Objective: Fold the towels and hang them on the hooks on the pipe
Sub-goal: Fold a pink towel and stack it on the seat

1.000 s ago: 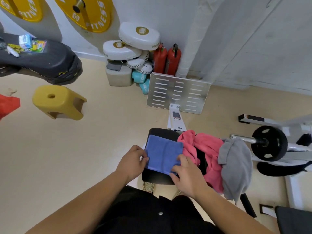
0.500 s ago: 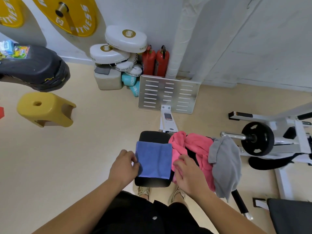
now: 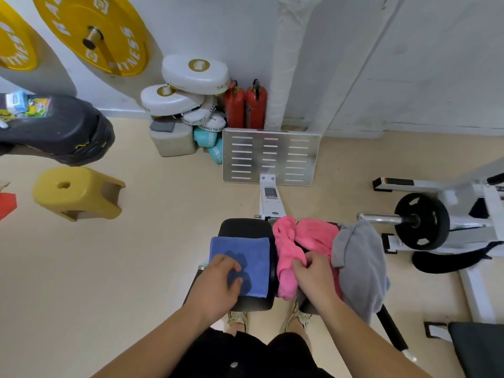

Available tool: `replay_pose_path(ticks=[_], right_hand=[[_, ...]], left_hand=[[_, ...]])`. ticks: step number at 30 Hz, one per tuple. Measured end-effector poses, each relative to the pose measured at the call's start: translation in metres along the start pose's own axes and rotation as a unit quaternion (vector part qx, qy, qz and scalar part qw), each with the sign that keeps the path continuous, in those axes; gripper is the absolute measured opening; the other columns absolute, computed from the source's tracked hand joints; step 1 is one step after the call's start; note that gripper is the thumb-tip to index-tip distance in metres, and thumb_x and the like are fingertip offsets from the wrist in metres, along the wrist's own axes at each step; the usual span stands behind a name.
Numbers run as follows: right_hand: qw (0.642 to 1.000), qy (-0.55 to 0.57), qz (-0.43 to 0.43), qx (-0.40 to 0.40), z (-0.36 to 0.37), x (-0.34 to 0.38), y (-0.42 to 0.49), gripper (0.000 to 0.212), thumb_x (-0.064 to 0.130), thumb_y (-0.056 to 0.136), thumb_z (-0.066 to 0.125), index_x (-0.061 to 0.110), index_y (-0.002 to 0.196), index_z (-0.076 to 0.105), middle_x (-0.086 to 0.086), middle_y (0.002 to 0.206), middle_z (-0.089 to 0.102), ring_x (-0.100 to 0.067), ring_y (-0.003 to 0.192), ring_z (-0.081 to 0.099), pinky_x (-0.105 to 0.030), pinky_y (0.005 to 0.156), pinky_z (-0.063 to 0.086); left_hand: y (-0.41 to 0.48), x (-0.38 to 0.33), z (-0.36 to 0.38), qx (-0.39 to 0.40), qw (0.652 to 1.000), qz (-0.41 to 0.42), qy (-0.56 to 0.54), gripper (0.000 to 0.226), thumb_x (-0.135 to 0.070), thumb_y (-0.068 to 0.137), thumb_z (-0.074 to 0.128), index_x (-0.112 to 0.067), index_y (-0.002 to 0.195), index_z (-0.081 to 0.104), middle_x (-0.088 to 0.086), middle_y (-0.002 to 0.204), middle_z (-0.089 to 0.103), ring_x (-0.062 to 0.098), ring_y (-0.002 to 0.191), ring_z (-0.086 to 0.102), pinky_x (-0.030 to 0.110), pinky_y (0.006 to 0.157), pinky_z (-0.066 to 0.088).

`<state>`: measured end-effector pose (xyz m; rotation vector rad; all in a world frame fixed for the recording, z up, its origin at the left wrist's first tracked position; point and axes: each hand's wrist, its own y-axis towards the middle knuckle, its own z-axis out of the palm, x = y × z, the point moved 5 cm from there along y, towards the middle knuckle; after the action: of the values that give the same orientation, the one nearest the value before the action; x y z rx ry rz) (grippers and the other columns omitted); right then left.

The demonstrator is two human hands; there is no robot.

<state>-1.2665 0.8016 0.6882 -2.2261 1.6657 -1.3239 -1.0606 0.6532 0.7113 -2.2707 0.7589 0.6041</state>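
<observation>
On pad, L grip holds folded blue towel, R grip pinches rumpled pink towel.

1. The left hand covers the near left corner of the blue towel on the black pad. Whether its bent fingers pinch the cloth or only rest on it is unclear.
2. Just right of the pad, the fingertips of the right hand sink out of sight into the pink towel.
3. Further right of the pad, the grey towel hides whatever bears it.
4. Beyond the pad, the label on the white beam is too small to read.
5. Far beyond the pad, the white pipe runs out of the top edge.
6. Far left of the pad, a red thing is cut by the edge, its kind unclear.
</observation>
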Motion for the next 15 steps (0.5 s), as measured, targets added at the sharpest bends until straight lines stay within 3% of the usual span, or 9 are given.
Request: replay_pose_path(ticks=[2, 5, 7, 10, 12, 13, 15], right_hand=[[0.997, 0.061, 0.025, -0.029, -0.019, 0.002, -0.013, 0.024, 0.027, 0.08, 0.059, 0.004, 0.075, 0.052, -0.014, 0.064, 0.052, -0.018, 0.056, 0.046, -0.039, 0.052, 0.042], [0.994, 0.107, 0.014, -0.029, -0.051, 0.019, -0.038, 0.022, 0.02, 0.088, 0.063, -0.001, 0.095, 0.06, -0.026, 0.088, 0.065, -0.021, 0.07, 0.054, -0.036, 0.063, 0.048], [0.991, 0.131, -0.002, -0.024, -0.072, 0.032, -0.053, 0.019, 0.016, 0.091, 0.069, -0.001, 0.093, 0.059, -0.022, 0.083, 0.063, -0.02, 0.073, 0.057, -0.029, 0.063, 0.049], [0.989, 0.139, -0.041, -0.008, -0.102, 0.052, -0.072, 0.018, 0.02, 0.091, 0.074, 0.01, 0.085, 0.061, 0.0, 0.075, 0.065, -0.014, 0.069, 0.061, -0.014, 0.055, 0.047], [0.99, 0.127, -0.063, -0.003, -0.124, 0.061, -0.084, 0.02, 0.024, 0.094, 0.071, 0.009, 0.083, 0.062, 0.002, 0.072, 0.063, -0.011, 0.065, 0.057, -0.015, 0.054, 0.045], [0.989, 0.127, -0.073, -0.003, -0.137, 0.066, -0.091, 0.021, 0.022, 0.095, 0.068, 0.006, 0.083, 0.061, 0.002, 0.07, 0.059, -0.009, 0.063, 0.053, -0.016, 0.054, 0.043], [0.988, 0.118, -0.101, 0.007, -0.165, 0.076, -0.108, 0.018, 0.017, 0.093, 0.068, 0.003, 0.084, 0.059, 0.003, 0.068, 0.057, -0.005, 0.06, 0.051, -0.017, 0.056, 0.043]], left_hand=[[0.003, -0.002, 0.001, 0.015, 1.0, 0.004, 0.009, 0.019, -0.026, 0.093, 0.064, -0.028, 0.112, 0.062, -0.014, 0.114, 0.056, 0.007, 0.092, 0.06, 0.015, 0.079, 0.045], [0.01, -0.007, 0.005, 0.053, 0.998, 0.003, 0.032, 0.023, -0.028, 0.094, 0.062, -0.024, 0.117, 0.062, -0.009, 0.119, 0.06, 0.011, 0.098, 0.061, 0.022, 0.086, 0.05], [0.014, -0.014, 0.006, 0.064, 0.997, 0.003, 0.049, 0.024, -0.028, 0.095, 0.06, -0.022, 0.117, 0.063, -0.005, 0.121, 0.06, 0.015, 0.099, 0.062, 0.026, 0.088, 0.051], [0.016, -0.044, 0.0, 0.039, 0.998, 0.039, 0.043, 0.021, -0.027, 0.097, 0.061, -0.02, 0.117, 0.065, -0.005, 0.12, 0.061, 0.016, 0.104, 0.063, 0.021, 0.082, 0.043], [0.009, -0.08, -0.009, 0.023, 0.995, 0.1, -0.016, 0.012, -0.023, 0.096, 0.064, -0.031, 0.104, 0.065, -0.009, 0.111, 0.063, 0.011, 0.101, 0.062, 0.015, 0.078, 0.04], [0.005, -0.102, -0.014, 0.018, 0.99, 0.13, -0.056, 0.018, -0.021, 0.094, 0.066, -0.038, 0.097, 0.063, -0.011, 0.106, 0.063, 0.005, 0.097, 0.061, 0.012, 0.078, 0.041], [-0.003, -0.141, -0.024, 0.006, 0.979, 0.163, -0.12, 0.02, -0.018, 0.092, 0.069, -0.037, 0.098, 0.066, -0.013, 0.1, 0.065, -0.001, 0.092, 0.062, 0.012, 0.077, 0.046]])
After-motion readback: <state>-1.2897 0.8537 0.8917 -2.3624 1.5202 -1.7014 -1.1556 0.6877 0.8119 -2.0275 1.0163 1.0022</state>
